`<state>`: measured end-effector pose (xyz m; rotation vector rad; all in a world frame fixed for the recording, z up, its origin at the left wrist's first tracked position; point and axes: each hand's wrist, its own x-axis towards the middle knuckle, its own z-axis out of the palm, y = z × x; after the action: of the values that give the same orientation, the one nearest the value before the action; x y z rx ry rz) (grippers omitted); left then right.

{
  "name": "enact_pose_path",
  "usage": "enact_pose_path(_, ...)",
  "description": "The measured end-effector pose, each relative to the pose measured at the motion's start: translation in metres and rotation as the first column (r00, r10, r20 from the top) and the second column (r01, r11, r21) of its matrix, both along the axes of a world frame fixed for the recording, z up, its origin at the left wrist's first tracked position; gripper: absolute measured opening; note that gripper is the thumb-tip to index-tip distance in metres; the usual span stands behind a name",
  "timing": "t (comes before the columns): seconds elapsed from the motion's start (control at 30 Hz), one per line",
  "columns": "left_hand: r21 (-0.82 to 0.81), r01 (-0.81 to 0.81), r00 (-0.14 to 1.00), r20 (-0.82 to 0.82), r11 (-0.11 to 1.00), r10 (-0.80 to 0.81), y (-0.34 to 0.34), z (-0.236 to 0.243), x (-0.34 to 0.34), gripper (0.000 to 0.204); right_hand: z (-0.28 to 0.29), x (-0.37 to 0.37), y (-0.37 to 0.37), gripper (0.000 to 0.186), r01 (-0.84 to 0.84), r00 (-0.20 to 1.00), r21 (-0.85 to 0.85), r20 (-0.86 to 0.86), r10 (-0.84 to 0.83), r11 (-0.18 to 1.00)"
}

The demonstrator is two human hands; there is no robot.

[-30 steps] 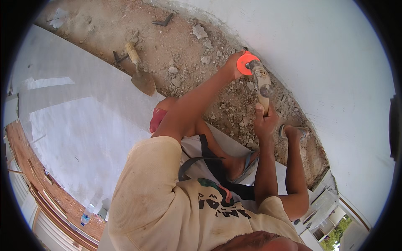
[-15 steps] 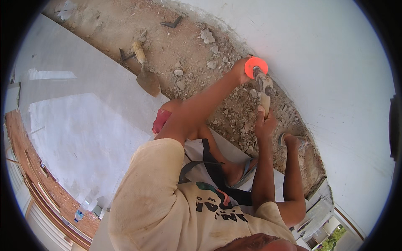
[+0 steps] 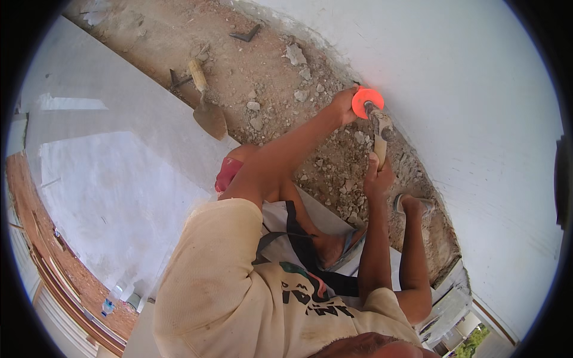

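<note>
My left hand [image 3: 344, 107] is closed around a chisel with a round bright orange guard [image 3: 360, 105], low against the white wall. The guard hides most of the chisel and part of the fingers. In my right hand [image 3: 379, 179], closed on its pale wooden handle, is a hammer [image 3: 382, 126]. Its worn metal head is at the chisel's struck end, in front of the guard; whether the two touch I cannot tell. Broken rubble [image 3: 334, 155] lies beneath both hands along the foot of the wall.
The white wall [image 3: 477, 107] rises along the right. A trowel [image 3: 210, 116] with a worn handle rests at the left, its blade near a large grey board [image 3: 131, 77]. A dark angled metal piece [image 3: 245, 33] lies farther off. A plastic bottle [image 3: 108, 307] stands lower left.
The orange guard and hammer head have shifted slightly nearer to me and a little to the right. Both hands keep their hold.
</note>
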<state>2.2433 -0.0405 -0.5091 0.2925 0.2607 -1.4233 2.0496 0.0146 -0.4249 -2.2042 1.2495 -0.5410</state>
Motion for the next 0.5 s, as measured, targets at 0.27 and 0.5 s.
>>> enact_pose_path(0.27,0.043,-0.034,0.993,-0.112,0.999,0.038,0.005,-0.011,-0.004,0.026,0.061,-0.025,0.017,0.046,-0.188,0.861,-0.170,0.445,0.246,0.967)
enact_pose_path(0.5,0.002,0.009,1.000,-0.030,1.000,-0.009,0.001,-0.008,-0.014,0.024,-0.013,-0.017,-0.001,0.040,-0.045,0.999,-0.028,-0.021,0.045,0.999)
